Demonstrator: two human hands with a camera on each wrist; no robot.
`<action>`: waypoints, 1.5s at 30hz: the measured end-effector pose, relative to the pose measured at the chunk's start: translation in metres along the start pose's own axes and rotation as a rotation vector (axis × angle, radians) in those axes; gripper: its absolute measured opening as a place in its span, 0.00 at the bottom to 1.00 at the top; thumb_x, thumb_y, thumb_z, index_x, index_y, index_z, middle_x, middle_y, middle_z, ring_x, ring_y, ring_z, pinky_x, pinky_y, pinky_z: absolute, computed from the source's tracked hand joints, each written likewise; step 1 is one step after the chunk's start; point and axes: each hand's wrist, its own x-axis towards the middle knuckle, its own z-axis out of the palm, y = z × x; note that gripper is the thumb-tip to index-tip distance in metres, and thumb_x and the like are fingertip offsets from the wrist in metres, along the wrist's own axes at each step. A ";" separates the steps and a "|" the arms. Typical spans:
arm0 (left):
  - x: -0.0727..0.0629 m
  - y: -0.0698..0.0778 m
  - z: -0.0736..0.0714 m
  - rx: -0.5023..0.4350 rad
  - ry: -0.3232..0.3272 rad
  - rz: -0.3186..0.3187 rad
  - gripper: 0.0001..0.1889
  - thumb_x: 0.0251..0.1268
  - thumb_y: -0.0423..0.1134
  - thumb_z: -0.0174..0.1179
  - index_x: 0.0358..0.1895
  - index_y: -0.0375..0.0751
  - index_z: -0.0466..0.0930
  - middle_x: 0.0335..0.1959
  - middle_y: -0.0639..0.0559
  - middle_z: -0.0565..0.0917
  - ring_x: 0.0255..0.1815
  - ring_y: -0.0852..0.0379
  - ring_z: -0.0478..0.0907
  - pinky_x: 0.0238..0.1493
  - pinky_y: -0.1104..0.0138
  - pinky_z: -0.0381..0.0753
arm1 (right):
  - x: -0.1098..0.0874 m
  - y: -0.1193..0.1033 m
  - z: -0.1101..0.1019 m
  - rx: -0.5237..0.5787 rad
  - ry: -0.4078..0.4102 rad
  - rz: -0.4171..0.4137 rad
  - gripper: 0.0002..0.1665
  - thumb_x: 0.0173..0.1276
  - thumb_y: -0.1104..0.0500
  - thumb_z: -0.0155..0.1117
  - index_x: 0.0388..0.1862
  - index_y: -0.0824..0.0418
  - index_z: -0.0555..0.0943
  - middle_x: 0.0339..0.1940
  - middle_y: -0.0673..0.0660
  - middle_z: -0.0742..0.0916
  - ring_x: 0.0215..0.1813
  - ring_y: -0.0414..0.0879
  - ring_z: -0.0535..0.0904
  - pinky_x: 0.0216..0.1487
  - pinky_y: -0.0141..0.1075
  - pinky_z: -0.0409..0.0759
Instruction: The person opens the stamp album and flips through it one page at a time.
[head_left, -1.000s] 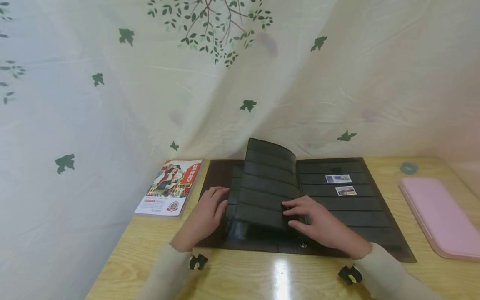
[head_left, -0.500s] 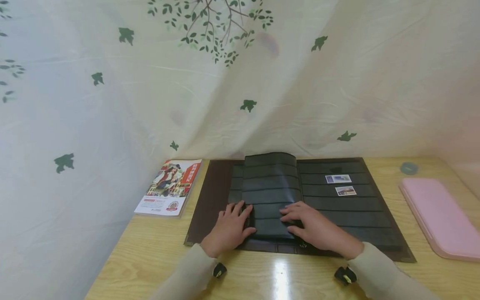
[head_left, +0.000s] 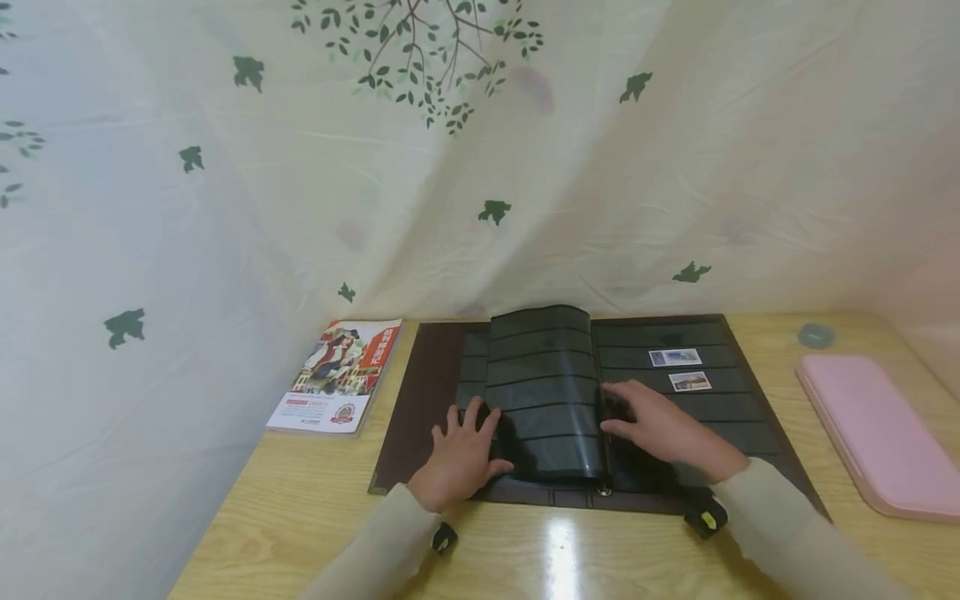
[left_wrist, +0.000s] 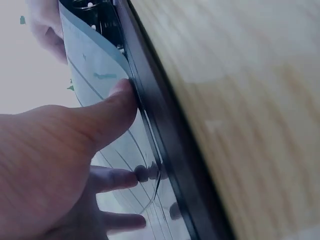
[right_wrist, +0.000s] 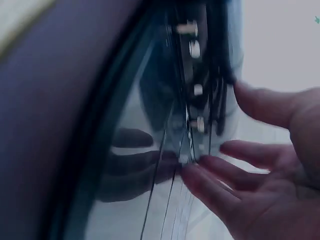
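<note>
A stamp album (head_left: pixel 420 400) with a dark brown cover lies open on the wooden table. Its black strip-pocket page (head_left: pixel 542 358) curves over the left side, above further pages. My left hand (head_left: pixel 459 465) rests on that page's lower left edge with fingers spread; in the left wrist view the thumb (left_wrist: pixel 117 102) lies along the page's near edge. By the ring spine (head_left: pixel 604 490), my right hand (head_left: pixel 663 427) holds its fingers loosely bent, fingertips right at the binding and nothing between them. Two small stamps (head_left: pixel 675 357) sit in the right page's upper pockets.
A booklet (head_left: pixel 330 375) with a colourful cover lies left of the album. To the right are a pink case (head_left: pixel 877 433) and a small round teal object (head_left: pixel 815 335). A leaf-printed white curtain (head_left: pixel 420 208) hangs behind the table.
The raised page has come down onto the left side. My left hand has moved right onto its edge, and my right hand has slid off the page to the spine.
</note>
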 end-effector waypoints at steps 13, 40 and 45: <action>0.000 -0.002 -0.005 0.017 -0.083 -0.027 0.41 0.61 0.65 0.52 0.73 0.46 0.58 0.71 0.35 0.58 0.65 0.25 0.55 0.48 0.35 0.66 | -0.001 0.015 -0.008 -0.013 -0.248 -0.024 0.51 0.65 0.41 0.62 0.74 0.69 0.53 0.69 0.72 0.60 0.67 0.70 0.54 0.58 0.62 0.61; -0.002 -0.013 -0.010 0.007 -0.105 0.012 0.37 0.63 0.60 0.55 0.72 0.46 0.61 0.71 0.38 0.58 0.66 0.30 0.57 0.50 0.39 0.69 | 0.002 -0.004 0.000 -0.038 -0.171 0.033 0.52 0.64 0.33 0.55 0.77 0.57 0.49 0.69 0.69 0.60 0.68 0.70 0.54 0.55 0.64 0.63; -0.004 -0.020 -0.015 -0.029 -0.137 0.032 0.35 0.65 0.55 0.57 0.69 0.38 0.64 0.71 0.37 0.57 0.68 0.33 0.56 0.56 0.44 0.67 | 0.006 -0.007 0.005 -0.103 -0.150 0.032 0.51 0.63 0.31 0.55 0.76 0.55 0.53 0.68 0.69 0.62 0.65 0.68 0.57 0.53 0.65 0.64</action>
